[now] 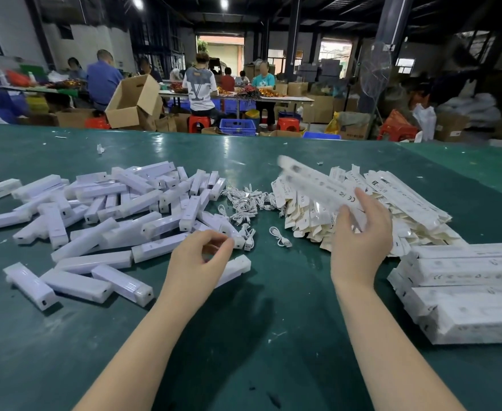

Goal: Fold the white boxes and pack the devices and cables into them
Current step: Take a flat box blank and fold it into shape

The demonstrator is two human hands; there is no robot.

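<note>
Table (244, 336): dark green, smooth, faintly glossy surface with small white scraps.

Left hand (198, 262): fingers curled in, thumb and forefinger tips nearly meeting; whether they pinch anything cannot be told. It partly hides one white device (238, 266), whose far end shows just right of the fingers.

Right hand (361, 241): fingers grip a flat white box (318, 186) by its near end. The box is blurred, its print hard to read; the long axis runs from the fingers up and to the left, far end raised.

Folded boxes (463, 292): right of the right-hand fingers, stacked long white cartons lying lengthwise left to right, cut off by the frame edge.

Devices (101, 215): left of and beyond the left-hand fingers, a loose heap of long rectangular white plastic bars, pointing every way; some cut off at the left edge.

Cables (245, 203): between the two hands and beyond, a tangle of thin white coiled leads; one lies apart near the right-hand fingers.

Flat boxes (392, 209): beneath and beyond the right-hand fingers, a fanned pile of unfolded white card blanks.

Beyond the table: seated people (199, 84), cardboard cartons (132, 102), red stools (199, 123), blurred.
</note>
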